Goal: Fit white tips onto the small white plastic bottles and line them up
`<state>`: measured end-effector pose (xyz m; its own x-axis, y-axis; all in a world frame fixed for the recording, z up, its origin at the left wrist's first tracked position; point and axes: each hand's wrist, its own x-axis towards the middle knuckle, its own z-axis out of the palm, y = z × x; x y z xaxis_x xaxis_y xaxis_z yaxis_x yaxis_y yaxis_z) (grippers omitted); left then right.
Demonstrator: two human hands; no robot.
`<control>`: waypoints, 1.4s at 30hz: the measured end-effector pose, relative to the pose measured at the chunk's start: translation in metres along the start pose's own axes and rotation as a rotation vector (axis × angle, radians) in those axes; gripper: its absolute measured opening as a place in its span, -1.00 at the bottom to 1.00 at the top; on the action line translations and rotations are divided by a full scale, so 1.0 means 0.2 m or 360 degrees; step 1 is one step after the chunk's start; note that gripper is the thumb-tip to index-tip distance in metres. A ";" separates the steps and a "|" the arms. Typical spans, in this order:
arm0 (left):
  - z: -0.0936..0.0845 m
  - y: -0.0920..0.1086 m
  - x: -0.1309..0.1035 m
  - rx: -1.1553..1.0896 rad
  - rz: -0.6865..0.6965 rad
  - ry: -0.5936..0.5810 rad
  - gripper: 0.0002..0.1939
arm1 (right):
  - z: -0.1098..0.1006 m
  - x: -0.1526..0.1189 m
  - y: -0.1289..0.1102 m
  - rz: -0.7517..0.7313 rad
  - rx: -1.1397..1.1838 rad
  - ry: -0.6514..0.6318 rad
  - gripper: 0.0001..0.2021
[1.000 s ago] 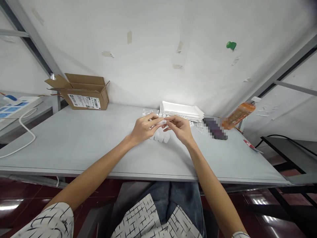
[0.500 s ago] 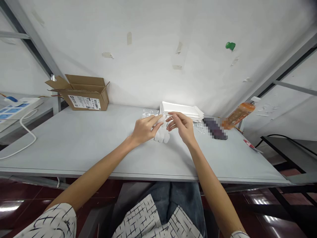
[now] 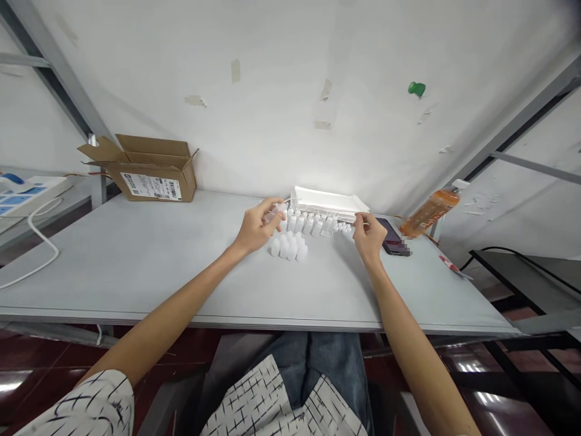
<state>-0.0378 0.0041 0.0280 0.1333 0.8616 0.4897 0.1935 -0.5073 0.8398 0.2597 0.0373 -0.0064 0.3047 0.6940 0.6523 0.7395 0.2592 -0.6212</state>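
Note:
My left hand point(image 3: 258, 226) is closed around a small translucent white plastic piece point(image 3: 278, 209), a thin tip sticking out past the fingers. Several small white bottles point(image 3: 308, 226) stand in a row just right of that hand. Nearer the front lies a cluster of rounded white plastic pieces point(image 3: 289, 247). Over on the right, my right hand point(image 3: 370, 237) is in a pinch beside a group of tiny white parts point(image 3: 342, 227). What sits between its fingertips, if anything, is too small to make out.
A stack of white trays or boxes point(image 3: 329, 198) rests against the wall behind the bottles. To the right are a phone point(image 3: 393, 237) and an orange bottle point(image 3: 429, 213). An open cardboard box point(image 3: 152, 175) stands back left on the grey table point(image 3: 158, 266), with a white cable point(image 3: 48, 257).
My hands were together over the middle. The left has drawn slightly left with the white piece, and the right has moved right to the tiny parts, uncovering the bottles.

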 end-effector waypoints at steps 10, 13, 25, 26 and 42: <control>-0.04 -0.04 0.03 0.0237 0.0093 0.0145 -0.74 | 0.03 -0.05 0.01 0.0237 -0.0585 -0.0401 -0.62; -0.04 -0.03 0.02 0.0154 0.0106 0.0069 -0.74 | 0.03 -0.04 0.03 0.0308 -0.0639 -0.0484 -0.60; -0.02 0.01 0.02 -0.0209 -0.0187 -0.0096 -0.69 | 0.02 -0.01 0.04 0.0306 -0.0601 -0.0520 -0.71; -0.02 0.01 0.02 -0.0272 -0.0258 -0.0110 -0.67 | 0.02 -0.01 0.04 0.0290 -0.0584 -0.0516 -0.72; -0.05 0.04 0.05 -0.1004 -0.0669 -0.0110 -0.67 | -0.02 -0.04 -0.09 0.0260 0.0099 -0.0344 -0.87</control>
<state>-0.0450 0.0089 0.0418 0.2358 0.9666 0.1008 -0.3479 -0.0129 0.9375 0.2453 0.0242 0.0006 0.2766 0.8555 0.4377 0.6509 0.1682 -0.7403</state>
